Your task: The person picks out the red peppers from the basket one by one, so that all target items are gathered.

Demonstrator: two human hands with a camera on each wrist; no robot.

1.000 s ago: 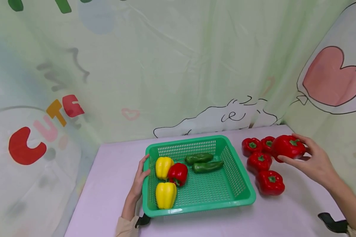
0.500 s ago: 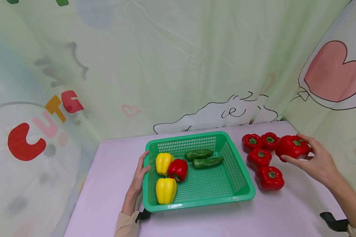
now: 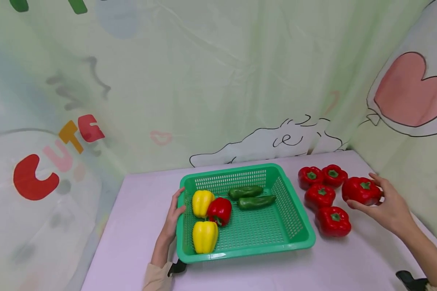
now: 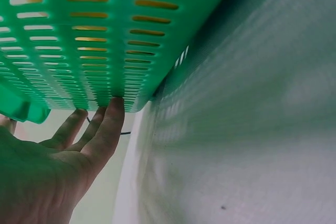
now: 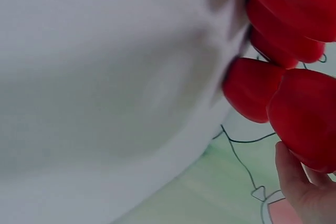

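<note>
My right hand (image 3: 391,204) grips a red bell pepper (image 3: 360,190) from its right side, thumb in front and fingers behind. In the right wrist view, this held bell pepper (image 5: 307,119) overlaps another red one, and the fingers (image 5: 291,169) press its side. Several more red bell peppers (image 3: 319,197) stand in a cluster just left of it, green stems up. At the left end of a green plastic basket (image 3: 245,255), my left hand (image 3: 171,218) holds the rim. Its fingers (image 4: 107,129) lie against the slotted outer wall in the left wrist view.
Inside the basket sit two yellow bell peppers (image 3: 205,237), a red bell pepper (image 3: 219,211) and two long green peppers (image 3: 256,202). The basket stands mid-table on a pale lilac tabletop (image 3: 131,242). A printed curtain (image 3: 218,81) rises behind and at both sides.
My right hand has carried the red bell pepper a little right and then down, beside the cluster. The left hand and basket keep their places.
</note>
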